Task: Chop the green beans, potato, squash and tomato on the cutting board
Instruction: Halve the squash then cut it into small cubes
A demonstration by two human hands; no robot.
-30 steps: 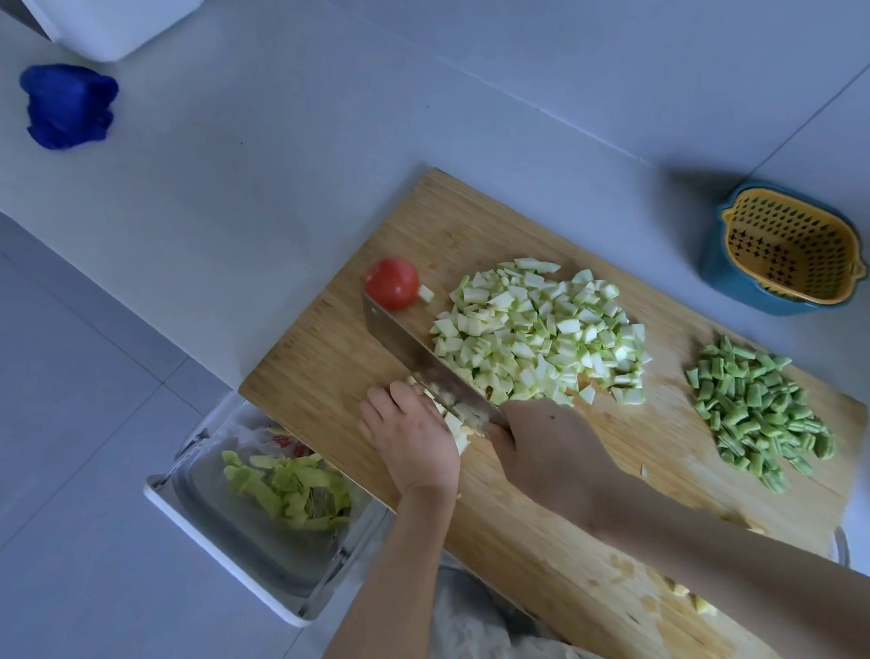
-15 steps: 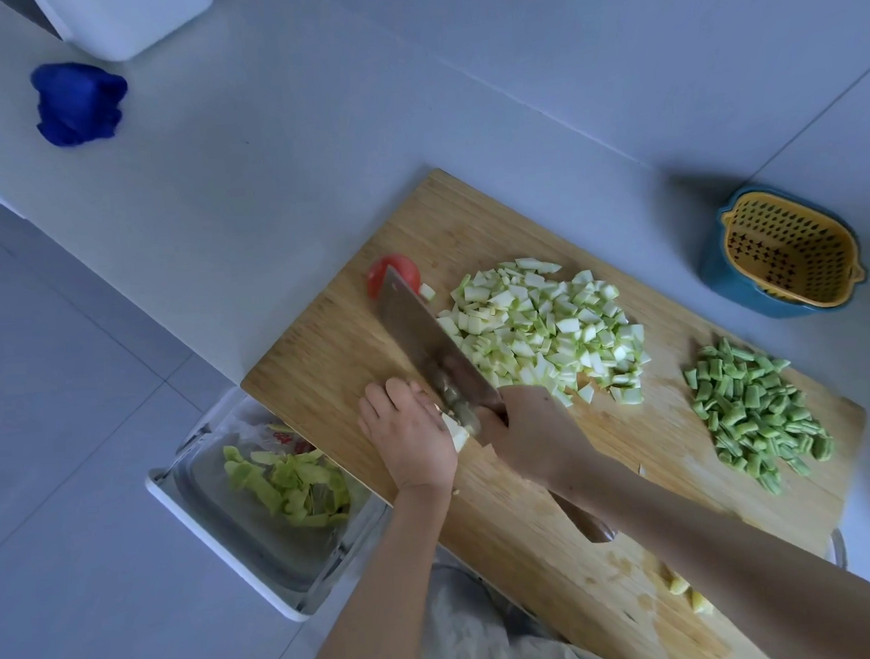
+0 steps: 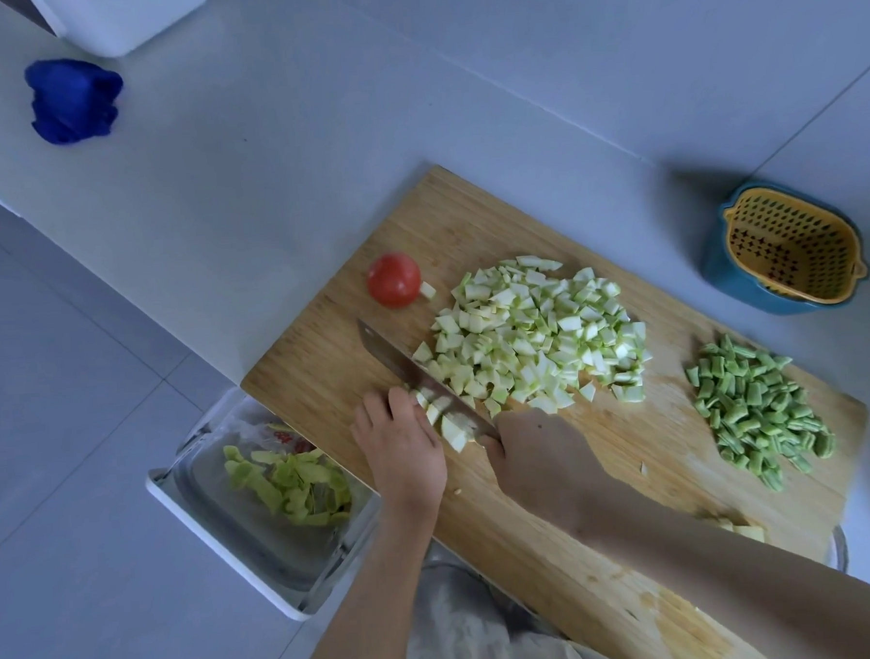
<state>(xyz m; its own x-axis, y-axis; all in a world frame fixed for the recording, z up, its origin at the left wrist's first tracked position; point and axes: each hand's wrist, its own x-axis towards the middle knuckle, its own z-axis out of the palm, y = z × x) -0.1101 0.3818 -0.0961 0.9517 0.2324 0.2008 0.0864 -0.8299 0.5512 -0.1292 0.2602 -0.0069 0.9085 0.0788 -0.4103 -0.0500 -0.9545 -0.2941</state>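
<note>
On the wooden cutting board (image 3: 545, 540) my right hand (image 3: 543, 462) grips the handle of a cleaver (image 3: 404, 366), whose blade is down through squash strips (image 3: 445, 419). My left hand (image 3: 403, 444) holds those strips with curled fingers right beside the blade. A big heap of diced squash (image 3: 539, 334) lies just beyond the blade. A whole red tomato (image 3: 394, 279) sits near the board's far left corner. Chopped green beans (image 3: 757, 405) form a pile at the board's right. A few pale yellow pieces (image 3: 741, 530) lie at the near right edge.
A white bin (image 3: 262, 540) with green peelings stands open below the board's left edge. A yellow colander in a blue bowl (image 3: 792, 255) sits on the counter at the right. A blue cloth (image 3: 73, 101) and a white container (image 3: 124, 18) are far left.
The cleaver was lifted and tilted half a second ago; now its blade is down again in the squash strips. My left hand has stayed on the strips.
</note>
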